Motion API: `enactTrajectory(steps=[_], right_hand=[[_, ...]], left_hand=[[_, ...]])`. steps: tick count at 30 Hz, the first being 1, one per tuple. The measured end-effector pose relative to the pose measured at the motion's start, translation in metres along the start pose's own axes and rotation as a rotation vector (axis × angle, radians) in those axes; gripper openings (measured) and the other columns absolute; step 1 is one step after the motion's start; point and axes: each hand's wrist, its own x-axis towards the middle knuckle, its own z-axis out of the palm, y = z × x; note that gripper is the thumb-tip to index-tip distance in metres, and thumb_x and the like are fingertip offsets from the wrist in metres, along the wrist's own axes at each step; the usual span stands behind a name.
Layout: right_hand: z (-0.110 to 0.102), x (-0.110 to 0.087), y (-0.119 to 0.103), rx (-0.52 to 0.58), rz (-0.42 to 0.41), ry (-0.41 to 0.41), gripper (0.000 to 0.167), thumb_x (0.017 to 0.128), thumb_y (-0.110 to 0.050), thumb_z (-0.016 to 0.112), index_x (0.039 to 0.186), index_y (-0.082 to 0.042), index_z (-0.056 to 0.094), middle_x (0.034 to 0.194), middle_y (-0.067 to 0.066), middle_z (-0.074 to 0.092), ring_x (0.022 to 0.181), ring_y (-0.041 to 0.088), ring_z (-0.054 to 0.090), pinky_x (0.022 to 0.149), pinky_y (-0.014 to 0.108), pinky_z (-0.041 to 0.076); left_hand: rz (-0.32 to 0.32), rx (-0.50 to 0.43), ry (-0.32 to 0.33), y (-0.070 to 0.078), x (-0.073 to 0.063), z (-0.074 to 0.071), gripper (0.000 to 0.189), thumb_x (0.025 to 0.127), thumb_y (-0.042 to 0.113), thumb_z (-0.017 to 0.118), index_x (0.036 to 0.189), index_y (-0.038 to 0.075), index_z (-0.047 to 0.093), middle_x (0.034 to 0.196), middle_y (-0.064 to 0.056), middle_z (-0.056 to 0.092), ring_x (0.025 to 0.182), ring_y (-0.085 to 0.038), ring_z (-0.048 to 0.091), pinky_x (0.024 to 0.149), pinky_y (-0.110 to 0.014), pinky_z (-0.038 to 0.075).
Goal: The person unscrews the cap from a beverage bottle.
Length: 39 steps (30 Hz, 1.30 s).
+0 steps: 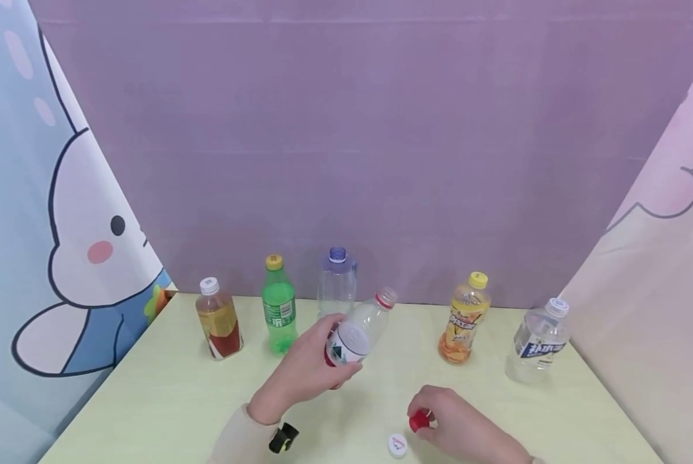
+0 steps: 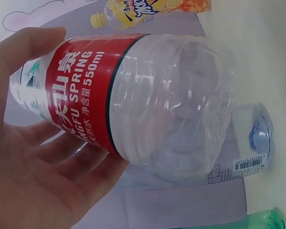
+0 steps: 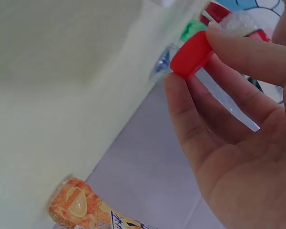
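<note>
My left hand (image 1: 308, 361) grips a clear plastic water bottle (image 2: 167, 102) with a red and white label. In the head view the bottle leans to the right, held above the table, its mouth bare with a red ring at the neck. Between thumb and fingertips, my right hand (image 1: 453, 419) pinches a red bottle cap (image 3: 191, 55) low over the table. Just left of that hand a white bottle cap (image 1: 397, 445) lies on the tabletop.
Along the back of the pale table (image 1: 149, 386) stand an amber drink bottle (image 1: 219, 322), a green soda bottle (image 1: 279, 306) and an uncapped bluish clear bottle (image 1: 336, 283). Farther right are a yellow-capped orange drink bottle (image 1: 465, 319) and a white-capped clear bottle (image 1: 538, 341). A purple curtain (image 1: 352, 142) hangs behind.
</note>
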Motion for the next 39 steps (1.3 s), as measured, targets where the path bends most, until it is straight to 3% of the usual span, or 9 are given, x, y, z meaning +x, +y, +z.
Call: enactTrajectory(steps=[6, 12, 22, 29, 39], right_hand=[[0.009, -0.003, 0.004, -0.006, 0.083, -0.077, 0.013, 0.088, -0.013, 0.079, 0.093, -0.022, 0.072, 0.085, -0.011, 0.056, 0.078, 0.01, 0.053, 0.071, 0.027, 0.052], [0.018, -0.003, 0.01, -0.133, 0.047, -0.085, 0.015, 0.084, -0.013, 0.08, 0.09, -0.023, 0.07, 0.084, -0.014, 0.052, 0.078, 0.007, 0.049, 0.071, 0.027, 0.051], [0.021, -0.003, 0.012, -0.204, 0.042, -0.109, 0.016, 0.081, -0.014, 0.081, 0.088, -0.023, 0.07, 0.085, -0.014, 0.052, 0.08, 0.006, 0.048, 0.073, 0.028, 0.052], [0.024, -0.002, 0.015, -0.222, 0.008, -0.111, 0.017, 0.079, -0.012, 0.082, 0.086, -0.022, 0.07, 0.084, -0.015, 0.05, 0.079, 0.004, 0.046, 0.071, 0.026, 0.051], [0.021, -0.005, 0.016, -0.178, 0.068, -0.118, 0.015, 0.082, -0.019, 0.082, 0.093, -0.023, 0.072, 0.086, -0.014, 0.052, 0.08, 0.006, 0.048, 0.071, 0.028, 0.052]], left_hand=[[-0.002, -0.034, 0.032, 0.002, 0.0, -0.002, 0.076, 0.083, 0.036, 0.084, 0.144, 0.011, 0.045, 0.12, 0.0, 0.063, 0.099, -0.015, 0.062, 0.083, -0.035, 0.055], [-0.019, -0.073, 0.038, 0.001, 0.001, 0.001, 0.077, 0.083, 0.038, 0.084, 0.143, 0.011, 0.045, 0.121, -0.002, 0.064, 0.1, -0.016, 0.063, 0.084, -0.037, 0.055], [-0.068, -0.072, 0.154, -0.002, 0.011, 0.023, 0.076, 0.083, 0.039, 0.083, 0.142, 0.011, 0.045, 0.118, -0.003, 0.065, 0.097, -0.016, 0.063, 0.084, -0.039, 0.053], [-0.084, -0.072, 0.169, -0.004, 0.023, 0.038, 0.076, 0.083, 0.039, 0.083, 0.141, 0.008, 0.045, 0.12, -0.007, 0.065, 0.101, -0.02, 0.063, 0.087, -0.043, 0.053], [0.001, -0.075, 0.173, -0.004, 0.041, 0.06, 0.073, 0.084, 0.032, 0.084, 0.141, 0.009, 0.045, 0.122, -0.006, 0.064, 0.105, -0.02, 0.063, 0.089, -0.041, 0.054]])
